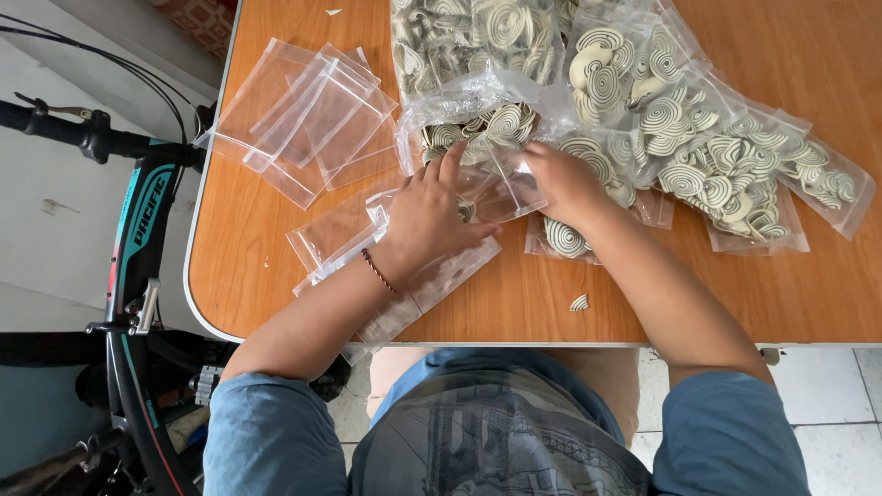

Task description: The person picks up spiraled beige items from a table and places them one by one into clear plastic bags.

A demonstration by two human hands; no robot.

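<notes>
My left hand (430, 213) presses down on a small clear plastic bag (496, 195) lying on the orange wooden table (514, 303). My right hand (562, 176) grips the same bag's right side, fingers curled at its opening. Round spiral-patterned snacks, cream with dark swirls, lie right behind both hands in a large open clear bag (478, 101). A few spiral pieces show inside the small bag under my fingers. More empty clear bags (413, 285) lie under my left wrist.
A loose pile of empty clear bags (308, 119) sits at the table's left. Filled small bags of spiral snacks (735, 174) spread to the right. One broken snack piece (579, 302) lies near the front edge. A bicycle (138, 230) stands left of the table.
</notes>
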